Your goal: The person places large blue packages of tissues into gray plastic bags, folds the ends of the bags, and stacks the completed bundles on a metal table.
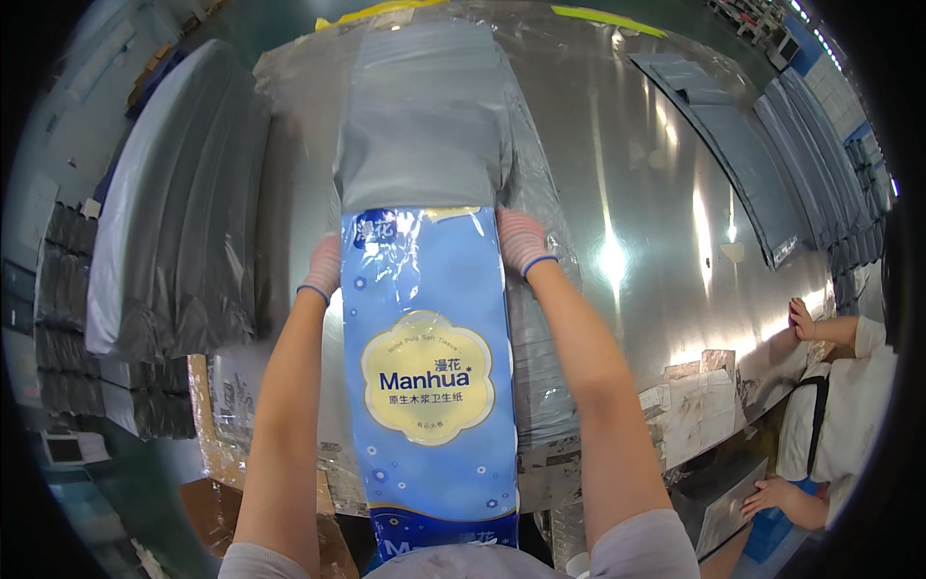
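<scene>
A long blue printed plastic bag (434, 280) with a cream flower-shaped label lies lengthwise before me, its near end reaching my body. Its far end meets a stack of shiny grey plastic bags (424, 125) on the metal table. In a striped pink glove, my left hand (323, 265) is closed at the left edge of the blue bag near its far end, its fingertips hidden under the edge. At the opposite edge my right hand (524, 241), gloved alike, is closed where blue meets grey, its fingers partly hidden. Both arms reach forward, one along each side of the bag.
Tall grey bag bundles (183, 212) stand at the left. More grey bags (719, 145) lie at the far right of the metal table (617, 318). At the lower right a co-worker's hand (803, 318) rests on the table edge; the other holds a grey panel (723, 497). Cardboard (207, 511) sits below left.
</scene>
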`<state>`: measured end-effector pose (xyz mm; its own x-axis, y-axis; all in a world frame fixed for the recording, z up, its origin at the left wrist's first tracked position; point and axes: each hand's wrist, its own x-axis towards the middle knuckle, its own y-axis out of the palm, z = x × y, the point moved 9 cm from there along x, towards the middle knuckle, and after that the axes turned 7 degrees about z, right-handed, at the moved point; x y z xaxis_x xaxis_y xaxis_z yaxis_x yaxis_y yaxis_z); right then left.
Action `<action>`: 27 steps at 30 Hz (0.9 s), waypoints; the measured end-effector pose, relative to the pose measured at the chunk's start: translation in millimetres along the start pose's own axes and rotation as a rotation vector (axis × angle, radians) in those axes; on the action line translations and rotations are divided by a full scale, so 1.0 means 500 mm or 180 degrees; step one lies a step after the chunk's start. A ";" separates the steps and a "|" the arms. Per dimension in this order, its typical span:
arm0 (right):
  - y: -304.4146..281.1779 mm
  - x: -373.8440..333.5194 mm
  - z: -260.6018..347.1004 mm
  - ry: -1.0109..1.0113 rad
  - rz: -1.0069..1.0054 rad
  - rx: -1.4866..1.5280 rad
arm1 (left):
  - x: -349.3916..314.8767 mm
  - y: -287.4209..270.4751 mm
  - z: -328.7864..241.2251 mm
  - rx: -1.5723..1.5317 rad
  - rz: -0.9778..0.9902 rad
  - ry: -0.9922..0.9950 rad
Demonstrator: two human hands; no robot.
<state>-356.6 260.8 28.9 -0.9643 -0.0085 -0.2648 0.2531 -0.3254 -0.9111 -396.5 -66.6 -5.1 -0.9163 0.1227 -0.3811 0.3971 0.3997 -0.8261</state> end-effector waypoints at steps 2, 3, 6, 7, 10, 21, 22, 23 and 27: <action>0.026 -0.047 -0.012 -0.0160 0.0038 0.0355 | -0.086 0.006 -0.051 0.0732 0.0357 0.0368; 0.047 -0.094 -0.013 -0.0231 0.0169 0.0471 | -0.139 0.026 -0.058 0.1236 0.0656 0.0617; 0.106 -0.328 -0.005 -0.0629 0.0492 0.0540 | -0.350 0.106 -0.026 0.1586 0.0848 0.0939; 0.130 -0.401 -0.011 -0.0501 0.0730 0.0602 | -0.417 0.129 -0.020 0.1432 0.1308 0.0653; 0.236 -0.645 -0.013 -0.0708 0.1864 0.0136 | -0.641 0.271 -0.002 0.1435 0.1842 0.1242; 0.378 -0.953 0.025 -0.1331 0.1826 0.0380 | -0.919 0.517 0.006 -0.0177 0.1854 0.2049; 0.338 -0.945 0.065 -0.1625 0.1486 0.0705 | -0.908 0.451 -0.049 -0.0836 0.1668 0.1995; 0.287 -0.929 0.114 -0.1910 0.1137 0.1039 | -0.897 0.394 -0.094 -0.1377 0.1455 0.1992; 0.298 -0.865 0.172 -0.1747 -0.0187 0.0659 | -0.838 0.425 -0.072 -0.2415 0.1293 0.1736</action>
<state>91.2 134.6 34.6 -0.8897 -0.4551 0.0368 0.2306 -0.5174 -0.8241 69.8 -0.4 -6.0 -0.6931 0.6989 -0.1765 0.7200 0.6829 -0.1231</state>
